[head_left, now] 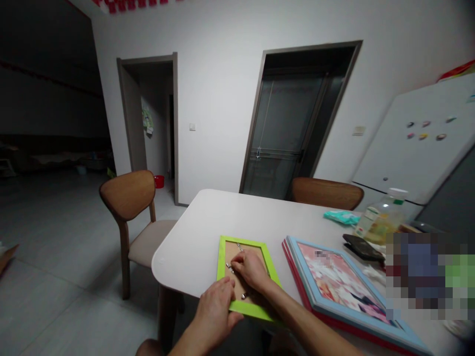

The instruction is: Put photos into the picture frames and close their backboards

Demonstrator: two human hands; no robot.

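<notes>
A lime-green picture frame point(256, 310) lies face down at the table's near edge, its brown backing board point(241, 284) showing. My left hand point(217, 306) grips the lower left side of the frame, thumb at the bottom rail and fingers over the left rail. Over the board, my right hand point(250, 269) has its fingertips pinched together at a small metal clip point(229, 268) near the left rail. Another metal clip point(244, 295) sits lower on the board, and one more point(239, 246) is at the top. My right hand and forearm hide part of the board's right side.
To the right is a stack of picture frames, a light-blue one point(334, 296) on top. Beyond it are a dark phone-like object point(363, 247), a clear plastic bottle point(382, 217) and a teal packet point(341, 217). Wooden chairs stand at the left point(129, 195) and far side point(326, 193).
</notes>
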